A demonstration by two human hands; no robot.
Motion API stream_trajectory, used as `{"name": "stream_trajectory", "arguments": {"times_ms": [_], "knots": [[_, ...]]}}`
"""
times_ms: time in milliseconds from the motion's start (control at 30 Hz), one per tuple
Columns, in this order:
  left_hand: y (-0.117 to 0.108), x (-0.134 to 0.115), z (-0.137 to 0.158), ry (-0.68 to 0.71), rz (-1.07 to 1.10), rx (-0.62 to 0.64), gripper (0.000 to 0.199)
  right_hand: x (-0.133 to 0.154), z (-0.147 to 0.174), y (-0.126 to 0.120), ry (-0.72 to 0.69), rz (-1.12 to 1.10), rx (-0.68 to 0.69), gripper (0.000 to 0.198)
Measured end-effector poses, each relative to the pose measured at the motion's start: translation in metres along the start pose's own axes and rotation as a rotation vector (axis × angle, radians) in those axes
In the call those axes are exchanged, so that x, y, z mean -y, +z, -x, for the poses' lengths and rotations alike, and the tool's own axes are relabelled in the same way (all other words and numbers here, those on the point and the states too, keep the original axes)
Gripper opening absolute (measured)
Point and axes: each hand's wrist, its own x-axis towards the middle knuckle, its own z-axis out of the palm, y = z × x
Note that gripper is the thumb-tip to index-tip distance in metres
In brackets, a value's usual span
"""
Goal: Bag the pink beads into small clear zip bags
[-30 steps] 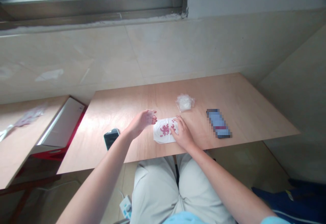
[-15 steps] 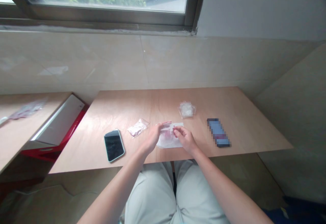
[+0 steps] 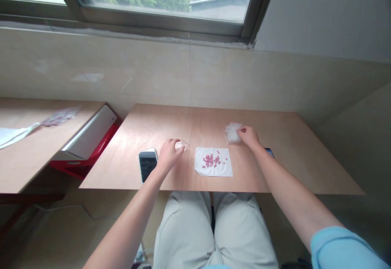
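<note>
A white cloth or sheet of paper [image 3: 226, 170] lies near the table's front edge, with many small pink-red beads [image 3: 210, 161] scattered over its middle. To the left, my left hand [image 3: 169, 155] is curled over a small clear plastic bag [image 3: 183, 143], finger and thumb at its near side and partly covering it. My right hand [image 3: 249, 135] reaches to a stack of small clear plastic bags [image 3: 232, 133] behind the sheet. Its thumb and forefinger are pinched together at the stack's right edge; how many bags they grip is hidden.
A phone [image 3: 148, 165] lies left of the sheet, partly behind my left forearm. Another phone [image 3: 270, 152] is mostly hidden under my right forearm. Further left, a second table [image 3: 21, 167] holds a plastic packet [image 3: 61, 116], beside a white-and-red box [image 3: 88, 140].
Both hands have left the sheet, uncovering the beads. The left has moved left onto the small bag, the right up and right to the stack. The view has shifted slightly.
</note>
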Motion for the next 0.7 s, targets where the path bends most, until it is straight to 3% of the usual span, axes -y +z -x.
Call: {"name": "stream_trajectory", "arguments": {"times_ms": [167,267,400,533,700], "knots": [[-0.003,0.015,0.006,0.068,-0.205,0.103,0.045,-0.007,0.012,-0.001,-0.011,0.097,-0.122,0.046],[0.002,0.016,0.002,0.087,-0.241,0.137,0.048,-0.010,0.033,-0.004,-0.083,0.069,-0.148,0.040],[0.006,0.020,-0.010,0.082,-0.213,0.170,0.054,-0.015,0.075,-0.015,-0.120,-0.022,-0.036,0.036],[0.007,0.022,-0.018,0.076,-0.252,0.175,0.055,-0.025,0.115,-0.030,-0.011,-0.119,0.101,0.040],[0.005,0.019,-0.018,0.116,-0.350,0.192,0.056,-0.030,0.145,-0.040,0.081,-0.259,0.153,0.042]]}}
